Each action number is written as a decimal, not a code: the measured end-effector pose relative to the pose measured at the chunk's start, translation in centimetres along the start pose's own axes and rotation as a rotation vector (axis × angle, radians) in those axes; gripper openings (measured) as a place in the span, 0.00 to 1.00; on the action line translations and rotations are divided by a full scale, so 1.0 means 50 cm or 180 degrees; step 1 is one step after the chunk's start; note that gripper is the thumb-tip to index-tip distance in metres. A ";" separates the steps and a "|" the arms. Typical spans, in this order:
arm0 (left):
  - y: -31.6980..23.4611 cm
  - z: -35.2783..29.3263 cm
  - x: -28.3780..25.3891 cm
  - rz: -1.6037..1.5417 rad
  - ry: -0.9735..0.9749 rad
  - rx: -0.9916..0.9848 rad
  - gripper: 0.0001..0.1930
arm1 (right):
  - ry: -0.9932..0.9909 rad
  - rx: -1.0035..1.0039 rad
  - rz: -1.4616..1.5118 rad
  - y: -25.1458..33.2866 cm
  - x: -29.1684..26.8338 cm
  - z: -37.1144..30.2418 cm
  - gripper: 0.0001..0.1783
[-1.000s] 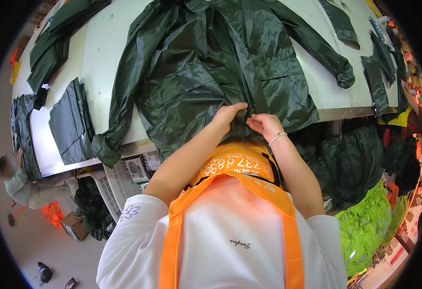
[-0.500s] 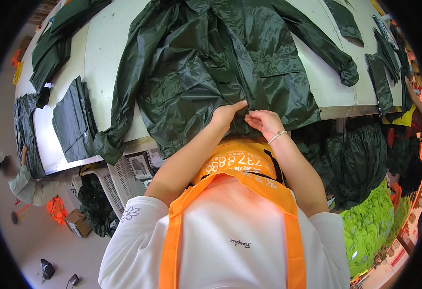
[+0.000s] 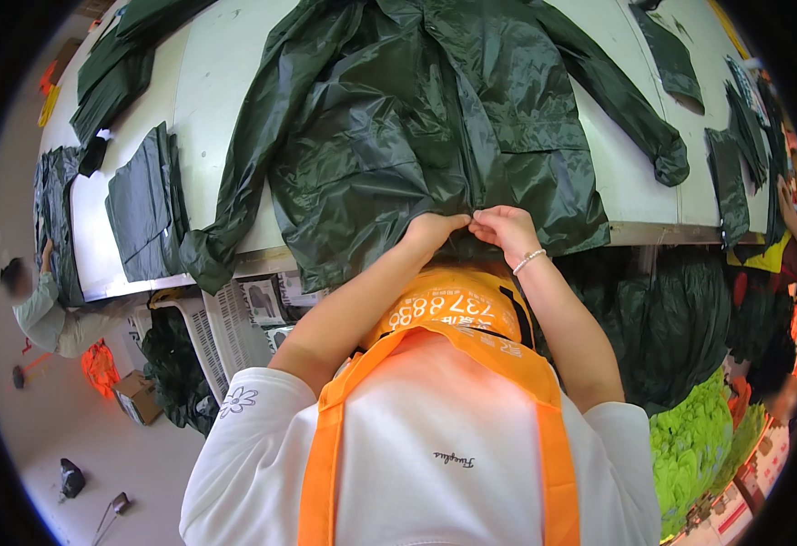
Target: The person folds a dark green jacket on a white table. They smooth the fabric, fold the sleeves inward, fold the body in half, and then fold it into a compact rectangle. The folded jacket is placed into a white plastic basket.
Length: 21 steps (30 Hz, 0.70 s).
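A shiny dark green rain jacket lies spread on the white table, its sleeves out to both sides and its hem hanging over the near edge. At the lower end of its front opening, my left hand is closed on the jacket's edge, thumb toward the middle. My right hand, with a pale beaded bracelet on its wrist, pinches the front edge right beside it. The fingertips of both hands nearly meet. Whatever small part lies between them is hidden. Above them runs the dark zip line.
Folded dark green garments lie on the table at the left, with more at the right. White plastic crates stand below. Dark green garments and lime-green ones are piled at the right. Another person is at far left.
My hands have come together, the left slightly lower and the right level with it, at the bottom of the jacket's front. The whole view has shifted a little.
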<state>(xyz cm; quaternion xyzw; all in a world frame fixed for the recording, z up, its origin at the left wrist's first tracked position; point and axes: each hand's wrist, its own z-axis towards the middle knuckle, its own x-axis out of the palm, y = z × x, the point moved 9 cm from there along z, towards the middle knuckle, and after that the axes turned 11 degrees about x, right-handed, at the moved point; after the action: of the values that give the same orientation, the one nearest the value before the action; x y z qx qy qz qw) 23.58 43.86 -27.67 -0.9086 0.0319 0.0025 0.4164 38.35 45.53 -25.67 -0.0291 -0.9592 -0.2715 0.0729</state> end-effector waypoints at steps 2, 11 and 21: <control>-0.017 -0.006 -0.007 0.0898 0.0029 0.0166 0.23 | -0.0034 -0.0151 -0.0474 0.018 0.012 -0.001 0.05; -0.017 -0.016 -0.006 0.1335 0.0060 0.0524 0.24 | -0.0100 -0.2545 -0.5045 0.097 0.131 -0.040 0.07; 0.079 -0.127 0.054 0.1514 0.0256 -0.0727 0.31 | 0.0085 -0.4733 -0.6660 0.375 0.275 0.079 0.06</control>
<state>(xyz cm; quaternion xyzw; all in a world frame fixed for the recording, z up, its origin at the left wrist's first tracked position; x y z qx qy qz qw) 25.91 36.33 -26.58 -0.9160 0.2607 0.0677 0.2973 26.10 63.80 -17.16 0.7037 -0.1430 -0.6671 -0.1982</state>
